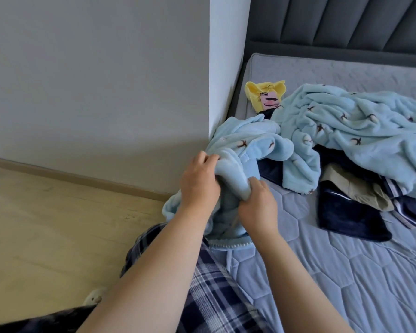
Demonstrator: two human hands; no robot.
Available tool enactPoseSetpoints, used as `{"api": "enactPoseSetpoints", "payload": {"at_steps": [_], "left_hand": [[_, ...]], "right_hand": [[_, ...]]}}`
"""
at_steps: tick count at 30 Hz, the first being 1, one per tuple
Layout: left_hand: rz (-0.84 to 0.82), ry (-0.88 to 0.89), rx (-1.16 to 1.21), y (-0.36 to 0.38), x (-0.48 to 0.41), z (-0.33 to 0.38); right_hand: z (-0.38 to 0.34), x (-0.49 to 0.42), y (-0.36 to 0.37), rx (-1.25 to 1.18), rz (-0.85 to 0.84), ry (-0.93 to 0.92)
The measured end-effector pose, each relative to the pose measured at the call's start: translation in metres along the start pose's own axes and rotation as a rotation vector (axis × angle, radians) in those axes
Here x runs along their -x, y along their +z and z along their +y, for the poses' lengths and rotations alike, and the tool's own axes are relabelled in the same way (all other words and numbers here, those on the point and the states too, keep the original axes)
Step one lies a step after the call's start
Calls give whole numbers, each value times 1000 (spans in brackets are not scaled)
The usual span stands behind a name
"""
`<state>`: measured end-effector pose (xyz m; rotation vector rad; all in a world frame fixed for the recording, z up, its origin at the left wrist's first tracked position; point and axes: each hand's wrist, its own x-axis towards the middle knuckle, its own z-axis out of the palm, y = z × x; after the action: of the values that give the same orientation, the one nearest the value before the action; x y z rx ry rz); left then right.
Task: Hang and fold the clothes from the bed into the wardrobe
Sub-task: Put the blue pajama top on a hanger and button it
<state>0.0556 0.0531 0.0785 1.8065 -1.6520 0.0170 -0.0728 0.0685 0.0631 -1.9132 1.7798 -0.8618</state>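
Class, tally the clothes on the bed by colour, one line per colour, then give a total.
Light blue fleece garments with a small dark print: 2, one gripped by both hands, one spread out
Yellow printed garment: 1
Dark navy garments: at least 1, the heap overlaps
Khaki garment: 1
Total: at least 5

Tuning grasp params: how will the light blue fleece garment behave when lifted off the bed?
Likely floppy: the light blue fleece garment bunches where the left hand and right hand grip it. Probably drapes and trails, since it hangs over the mattress edge. Plush pile suggests grippy, not slippery.
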Motion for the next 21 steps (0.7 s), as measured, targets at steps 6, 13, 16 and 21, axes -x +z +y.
{"api": "enactPoseSetpoints", "payload": {"at_steps": [6,13,16,21], "left_hand": [[157,61,-63,-55,-22,-6],[304,-37,-242,-189,-60,-20],[361,-68,-345,-251,-62,-26],[358,-211,-520,-339,-51,-36]], "right_hand": [[-72,-22,-23,-116,-42,-283],[-192,-31,-46,-135,-4,-564],[-246,-32,-58,-132,13,-694],[-314,-31,-70,110,134,-905]]}}
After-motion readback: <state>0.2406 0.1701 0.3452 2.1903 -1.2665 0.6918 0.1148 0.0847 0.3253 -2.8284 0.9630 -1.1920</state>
